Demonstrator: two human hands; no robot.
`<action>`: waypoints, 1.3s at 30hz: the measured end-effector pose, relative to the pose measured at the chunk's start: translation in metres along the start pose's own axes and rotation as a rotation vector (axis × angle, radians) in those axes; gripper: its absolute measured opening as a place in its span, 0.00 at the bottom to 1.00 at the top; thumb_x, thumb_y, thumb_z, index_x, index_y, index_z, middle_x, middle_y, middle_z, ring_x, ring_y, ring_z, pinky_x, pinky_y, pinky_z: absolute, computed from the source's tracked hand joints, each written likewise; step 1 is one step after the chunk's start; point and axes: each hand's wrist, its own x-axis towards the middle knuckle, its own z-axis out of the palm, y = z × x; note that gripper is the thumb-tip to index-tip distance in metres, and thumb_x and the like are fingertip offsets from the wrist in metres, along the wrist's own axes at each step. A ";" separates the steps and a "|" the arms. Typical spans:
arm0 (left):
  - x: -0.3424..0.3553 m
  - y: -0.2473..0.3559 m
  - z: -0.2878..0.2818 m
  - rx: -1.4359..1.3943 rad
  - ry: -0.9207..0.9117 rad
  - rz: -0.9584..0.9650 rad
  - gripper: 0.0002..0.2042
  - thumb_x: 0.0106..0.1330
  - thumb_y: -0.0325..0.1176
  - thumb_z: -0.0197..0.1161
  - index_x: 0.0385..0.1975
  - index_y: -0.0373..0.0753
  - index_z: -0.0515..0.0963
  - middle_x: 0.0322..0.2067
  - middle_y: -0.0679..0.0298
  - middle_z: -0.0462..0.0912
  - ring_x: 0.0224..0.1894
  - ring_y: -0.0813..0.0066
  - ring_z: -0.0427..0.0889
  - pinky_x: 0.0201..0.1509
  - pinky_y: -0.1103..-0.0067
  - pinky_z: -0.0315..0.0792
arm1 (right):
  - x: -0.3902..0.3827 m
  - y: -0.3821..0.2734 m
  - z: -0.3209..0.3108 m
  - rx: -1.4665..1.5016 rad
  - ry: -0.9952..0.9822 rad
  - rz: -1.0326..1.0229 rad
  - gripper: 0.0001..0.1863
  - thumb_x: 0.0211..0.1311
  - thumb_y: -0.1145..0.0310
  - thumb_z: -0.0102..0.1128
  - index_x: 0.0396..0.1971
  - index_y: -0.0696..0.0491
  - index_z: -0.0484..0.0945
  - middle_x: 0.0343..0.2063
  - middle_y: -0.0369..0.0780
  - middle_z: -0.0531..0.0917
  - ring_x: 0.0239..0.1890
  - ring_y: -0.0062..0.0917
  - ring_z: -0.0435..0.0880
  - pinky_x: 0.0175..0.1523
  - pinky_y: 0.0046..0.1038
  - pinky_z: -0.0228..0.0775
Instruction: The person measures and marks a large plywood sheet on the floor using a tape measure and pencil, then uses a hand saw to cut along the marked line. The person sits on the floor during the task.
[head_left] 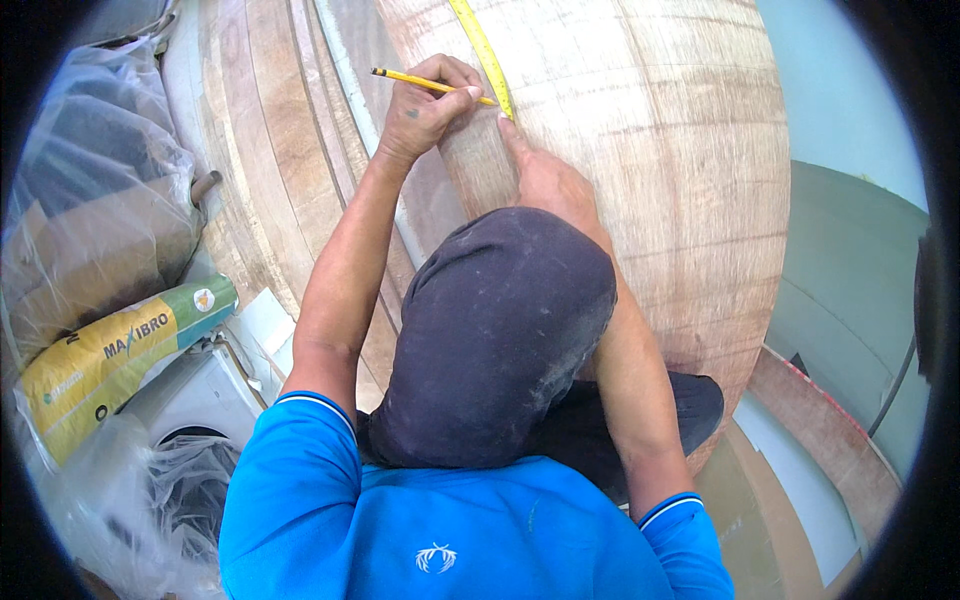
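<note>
My left hand (pixel 430 105) is closed on a yellow pencil (pixel 405 77), its point beside a yellow tape measure (pixel 480 55) lying on a pale plywood sheet (pixel 680 170). My right hand (pixel 550 185) rests on the sheet just below, index finger stretched out to the tape's end, the other fingers partly hidden. My knee in dark trousers sits between my forearms and covers part of the right one.
Long wooden strips (pixel 270 130) lie left of the sheet. Farther left are plastic-covered items (pixel 90 150), a yellow and green sack (pixel 125 355), a white appliance (pixel 205 390) and crumpled plastic (pixel 180 510). A wall (pixel 850 250) and leaning boards (pixel 810 420) stand right.
</note>
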 end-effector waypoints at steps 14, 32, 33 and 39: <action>-0.005 0.000 -0.005 0.008 0.068 -0.029 0.05 0.62 0.23 0.65 0.26 0.37 0.75 0.33 0.61 0.83 0.30 0.82 0.77 0.35 0.82 0.73 | 0.001 0.000 0.000 0.187 -0.044 0.005 0.57 0.46 0.57 0.79 0.79 0.41 0.59 0.45 0.55 0.87 0.52 0.48 0.86 0.57 0.44 0.78; -0.006 -0.004 -0.005 -0.012 0.039 0.001 0.05 0.64 0.22 0.64 0.28 0.37 0.75 0.35 0.61 0.84 0.32 0.82 0.79 0.37 0.81 0.75 | 0.002 -0.005 -0.004 0.172 -0.087 0.047 0.57 0.46 0.58 0.79 0.79 0.40 0.58 0.48 0.55 0.86 0.54 0.47 0.86 0.58 0.44 0.77; -0.006 -0.004 -0.005 -0.025 0.036 0.002 0.05 0.64 0.22 0.64 0.28 0.37 0.75 0.35 0.61 0.83 0.32 0.82 0.79 0.37 0.82 0.75 | 0.002 -0.005 -0.003 0.167 -0.085 0.043 0.57 0.46 0.59 0.79 0.79 0.40 0.58 0.48 0.55 0.86 0.54 0.47 0.86 0.59 0.45 0.77; -0.005 0.000 -0.005 0.007 0.012 -0.027 0.05 0.65 0.23 0.64 0.28 0.38 0.75 0.35 0.62 0.83 0.32 0.83 0.79 0.37 0.82 0.75 | 0.001 -0.008 -0.006 0.177 -0.114 0.061 0.56 0.47 0.59 0.79 0.79 0.41 0.58 0.47 0.55 0.87 0.53 0.47 0.86 0.58 0.45 0.77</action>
